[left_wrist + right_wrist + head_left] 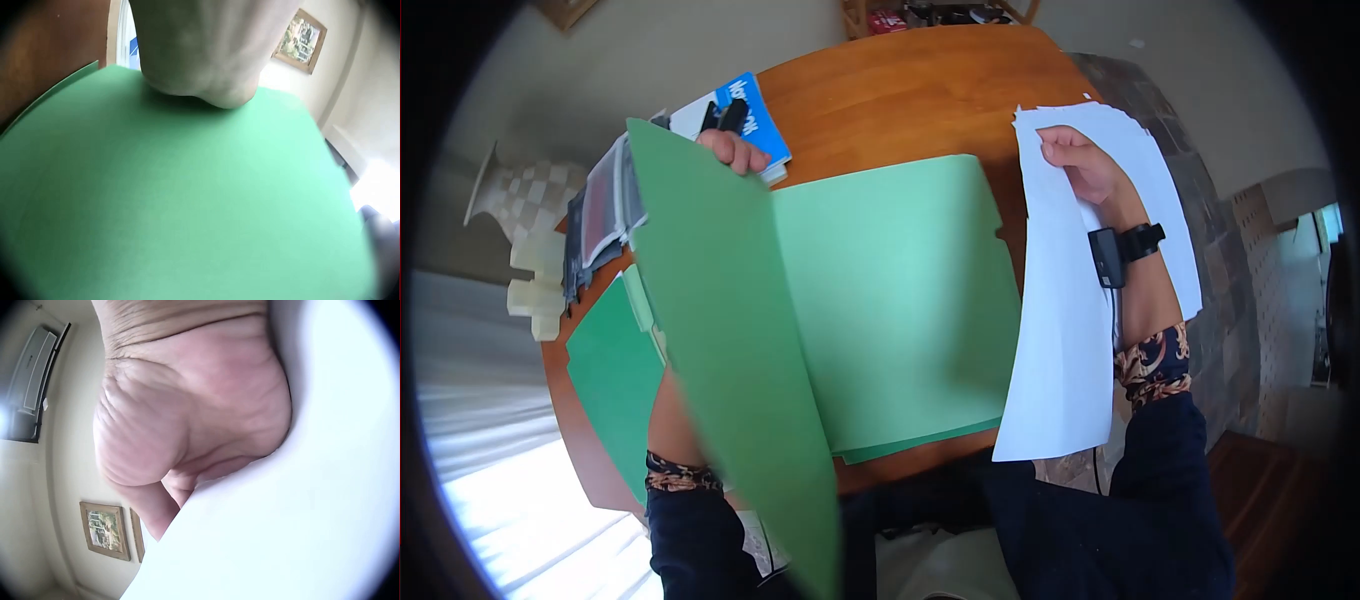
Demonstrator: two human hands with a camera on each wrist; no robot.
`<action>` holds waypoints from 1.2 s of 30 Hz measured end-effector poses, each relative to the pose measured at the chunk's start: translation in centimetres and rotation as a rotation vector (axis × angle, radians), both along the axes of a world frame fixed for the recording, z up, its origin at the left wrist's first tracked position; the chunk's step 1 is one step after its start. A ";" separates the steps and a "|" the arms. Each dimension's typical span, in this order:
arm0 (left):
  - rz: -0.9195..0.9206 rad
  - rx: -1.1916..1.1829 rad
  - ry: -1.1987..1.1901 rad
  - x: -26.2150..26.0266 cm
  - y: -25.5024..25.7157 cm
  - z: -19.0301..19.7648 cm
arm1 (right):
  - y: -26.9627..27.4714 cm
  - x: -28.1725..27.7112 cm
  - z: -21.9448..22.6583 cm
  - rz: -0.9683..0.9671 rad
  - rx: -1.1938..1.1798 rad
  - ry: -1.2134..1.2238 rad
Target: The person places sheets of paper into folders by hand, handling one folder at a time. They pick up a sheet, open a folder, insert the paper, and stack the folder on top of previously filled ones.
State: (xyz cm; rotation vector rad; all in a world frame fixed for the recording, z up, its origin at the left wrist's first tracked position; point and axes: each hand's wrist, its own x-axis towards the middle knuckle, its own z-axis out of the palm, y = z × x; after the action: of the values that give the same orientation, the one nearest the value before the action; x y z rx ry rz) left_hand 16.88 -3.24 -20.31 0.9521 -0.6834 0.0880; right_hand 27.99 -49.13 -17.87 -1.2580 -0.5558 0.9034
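A green folder lies spread on the wooden table, its left cover raised and tilted. At the cover's upper edge, the left hand grips it with curled fingers; the forearm passes behind it. In the left wrist view the cover fills most of the frame below the hand. To the right, the right hand pinches white paper near its top edge, thumb on the near side. The right wrist view shows the palm against the white sheet.
Another green folder lies at the table's left. Behind the left hand are a blue notebook and a black object. Clear pouches stand at the left edge. More white paper lies under the right arm.
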 end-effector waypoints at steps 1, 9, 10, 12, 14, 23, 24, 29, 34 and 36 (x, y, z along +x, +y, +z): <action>-0.113 -0.007 -0.051 1.6 1.1 -1.0 | -0.1 -0.1 0.1 -0.008 -0.044 -0.019; -0.177 -0.055 0.034 0.1 0.0 -0.5 | 0.9 -0.4 0.3 -0.165 -0.191 -0.092; -0.141 -0.050 0.053 -0.4 -0.7 -0.1 | 1.0 -0.3 0.4 -0.139 -0.199 -0.103; -0.074 -0.034 0.099 -1.3 -2.3 0.3 | 1.4 -0.2 0.4 -0.131 -0.284 -0.162; -0.024 -0.010 0.134 -2.2 -3.6 0.6 | 2.9 -1.0 1.7 -0.091 -0.369 -0.224; 0.099 0.077 0.245 -5.2 -5.6 1.2 | 13.3 -6.7 4.1 0.104 -0.734 -0.695; 0.099 0.079 0.257 -5.4 -5.4 1.3 | 14.5 -6.9 3.9 0.097 -0.763 -0.776; 0.092 0.082 0.307 -5.8 -5.7 2.1 | 17.6 -7.7 4.7 -0.016 -0.771 -1.023; 0.113 0.103 0.340 -5.4 -5.8 2.0 | 18.0 -9.2 5.9 -0.175 -0.728 -1.134; 0.147 0.116 0.356 -5.4 -6.0 2.0 | 17.7 -10.0 6.0 -0.119 -0.639 -1.183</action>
State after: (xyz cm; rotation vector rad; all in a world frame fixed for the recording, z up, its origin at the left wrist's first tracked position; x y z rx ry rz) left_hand 11.52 -9.19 -18.35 1.0949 -0.2926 0.0072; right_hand 18.02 -31.47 -11.83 -2.3746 -1.1311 0.1166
